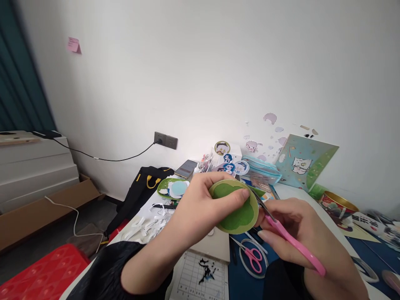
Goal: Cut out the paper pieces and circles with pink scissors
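Note:
My left hand (215, 206) pinches a round green paper cutout (239, 218), darker green in the middle with a paler rim, thumb on its face and fingers behind. Pink-handled scissors (292, 239) are in my right hand (296, 221), their blades at the upper right edge of the cutout. Whether the blades touch the paper I cannot tell. Below my hands, a second pair of pink scissors (253, 258) lies on the table beside a ring of clear tape (265, 268). White paper strips (153, 225) are heaped left of my left forearm.
A green dish (162, 187) of paper cutouts and a phone (186, 168) lie toward the wall. Character cutouts (229, 168), a blue zip pouch (262, 168) and an illustrated card (308, 162) stand behind. At right is a round tin (339, 204); at left, a red stool (46, 273).

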`<state>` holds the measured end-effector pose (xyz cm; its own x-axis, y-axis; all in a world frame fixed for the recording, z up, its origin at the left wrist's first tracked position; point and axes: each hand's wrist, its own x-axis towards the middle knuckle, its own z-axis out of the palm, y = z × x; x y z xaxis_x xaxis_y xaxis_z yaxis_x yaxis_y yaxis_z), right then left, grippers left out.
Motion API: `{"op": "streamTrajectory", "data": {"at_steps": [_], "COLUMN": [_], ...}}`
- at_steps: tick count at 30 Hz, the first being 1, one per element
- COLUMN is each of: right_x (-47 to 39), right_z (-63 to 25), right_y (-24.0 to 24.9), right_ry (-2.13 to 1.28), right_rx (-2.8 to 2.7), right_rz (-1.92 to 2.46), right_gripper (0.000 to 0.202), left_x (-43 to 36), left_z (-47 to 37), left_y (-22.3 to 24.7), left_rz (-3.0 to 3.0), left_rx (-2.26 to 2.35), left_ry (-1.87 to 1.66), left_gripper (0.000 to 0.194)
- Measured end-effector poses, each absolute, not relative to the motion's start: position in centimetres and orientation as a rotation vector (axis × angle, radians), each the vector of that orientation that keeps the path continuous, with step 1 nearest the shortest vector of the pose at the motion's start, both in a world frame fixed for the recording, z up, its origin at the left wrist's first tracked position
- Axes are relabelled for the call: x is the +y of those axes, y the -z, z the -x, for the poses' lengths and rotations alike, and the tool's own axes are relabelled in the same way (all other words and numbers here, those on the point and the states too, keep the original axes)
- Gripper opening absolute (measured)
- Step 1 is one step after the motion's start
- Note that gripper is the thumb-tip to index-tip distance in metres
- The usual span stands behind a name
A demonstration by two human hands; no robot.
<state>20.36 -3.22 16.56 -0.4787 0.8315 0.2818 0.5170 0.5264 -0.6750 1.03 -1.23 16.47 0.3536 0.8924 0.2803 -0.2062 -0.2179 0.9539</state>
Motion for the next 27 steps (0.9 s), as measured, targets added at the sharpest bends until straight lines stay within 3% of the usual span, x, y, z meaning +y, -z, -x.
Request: {"op": "streamTrajectory", "data": {"at_steps": [8,27], "right_x": [-3.4,-3.5], "right_z": [-19.2,-18.8], "right_y": [-16.4,-16.2], "right_ry": [-1.045,-0.804], "right_rx": [-1.977,-2.108], "right_rz": [0.897,1.023], "right_gripper": [0.018,0.023], "left_x": [-1.8,-2.0], "left_z": [-0.4,-0.1], "left_y": [-17.3,-17.6], "left_rz": [-1.462,-1.463], "left_rx": [0.753,0.774], "left_ry": [-1.116,-1.094], "left_gripper": [0.021,0.019]}}
